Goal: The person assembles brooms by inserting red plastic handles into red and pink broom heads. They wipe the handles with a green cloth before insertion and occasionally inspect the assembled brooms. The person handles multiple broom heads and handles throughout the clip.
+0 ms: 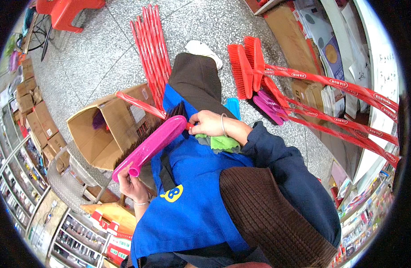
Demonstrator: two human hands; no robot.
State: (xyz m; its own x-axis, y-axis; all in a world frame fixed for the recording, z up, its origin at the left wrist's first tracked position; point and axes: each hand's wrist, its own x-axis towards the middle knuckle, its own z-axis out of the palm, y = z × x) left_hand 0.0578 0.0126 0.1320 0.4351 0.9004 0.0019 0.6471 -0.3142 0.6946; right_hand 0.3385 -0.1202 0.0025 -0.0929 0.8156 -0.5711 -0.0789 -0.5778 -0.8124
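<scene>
A magenta broom head [154, 143] with dark bristles lies slantwise across my lap, its round socket toward me. My left hand [134, 187] grips its near end beside the socket. At its far end my right hand [208, 123] is closed, with a small red piece [189, 127] showing at the fingertips. A red patterned pole [140, 104] runs behind the broom head, roughly in line with that piece; whether they are one thing I cannot tell. Green cloth [224, 144] lies under my right wrist, on my blue apron [196, 196].
An open cardboard box [98, 138] stands at the left. Several red poles [152, 49] lie on the floor ahead. At the right, several brooms with red heads [241, 71] and a magenta head [269, 103] lean with their handles against a white unit. A red stool [67, 11] stands far left.
</scene>
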